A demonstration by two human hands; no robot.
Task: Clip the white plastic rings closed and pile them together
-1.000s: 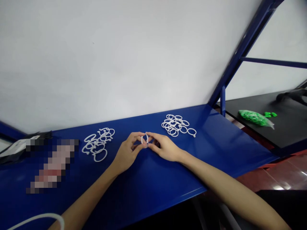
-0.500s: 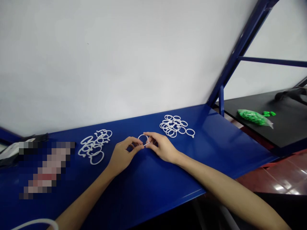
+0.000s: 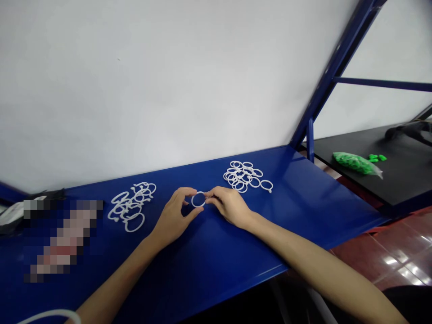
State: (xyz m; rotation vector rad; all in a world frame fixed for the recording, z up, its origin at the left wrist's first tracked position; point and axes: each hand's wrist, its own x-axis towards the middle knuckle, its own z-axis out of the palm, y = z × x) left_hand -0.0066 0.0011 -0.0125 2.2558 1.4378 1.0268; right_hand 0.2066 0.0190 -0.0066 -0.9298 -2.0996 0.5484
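Observation:
A thin white plastic ring [image 3: 192,201] is held above the blue table, between my two hands. My right hand [image 3: 230,206] pinches its right side with thumb and fingers, covering that part. The thumb and forefinger of my left hand [image 3: 174,217] curve around the ring's left side, at its lower and upper edges. Left of my left hand lies a loose pile of white rings [image 3: 135,230], some with small knobbed ends. Beyond my right hand a second pile of white rings [image 3: 266,181] lies close together, several overlapping.
The blue table [image 3: 222,274] meets a white wall [image 3: 168,90]. A blue metal frame [image 3: 326,81] rises at the right. Past it, a black table holds a clear bag of green pieces [image 3: 357,163] and loose green pieces [image 3: 377,158]. A black-and-white package [image 3: 20,211] lies left.
The ring has turned flatter, showing its round outline. My left thumb and forefinger have spread from a close pinch to its lower and upper edges. My right hand still pinches it.

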